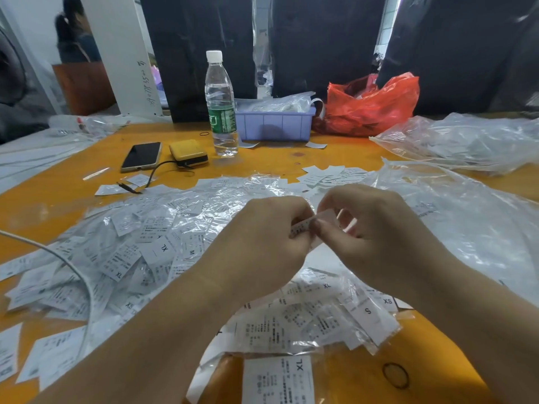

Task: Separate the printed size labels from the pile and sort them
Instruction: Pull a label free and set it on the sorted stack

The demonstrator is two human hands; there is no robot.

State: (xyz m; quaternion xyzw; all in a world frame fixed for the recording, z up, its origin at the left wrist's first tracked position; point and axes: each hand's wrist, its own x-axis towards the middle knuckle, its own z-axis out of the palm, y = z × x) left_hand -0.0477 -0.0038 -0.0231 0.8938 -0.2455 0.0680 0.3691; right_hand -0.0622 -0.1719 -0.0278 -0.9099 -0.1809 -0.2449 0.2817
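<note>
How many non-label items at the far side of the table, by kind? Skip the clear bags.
Water bottle: 1
Phone: 1
Yellow case: 1
Purple bin: 1
Red plastic bag: 1
Total: 5

Size letters can be read on several labels scattered over the worktop. At nine o'clock from the hands, one label reads XL, upside down, with an M label just beside it and another XL label lower at eight o'clock. At five o'clock lie an XL, an XS and an S. At six o'clock a large label reads XL. The fine print and the handwriting on the white board at eleven o'clock seem too blurred to read.
</note>
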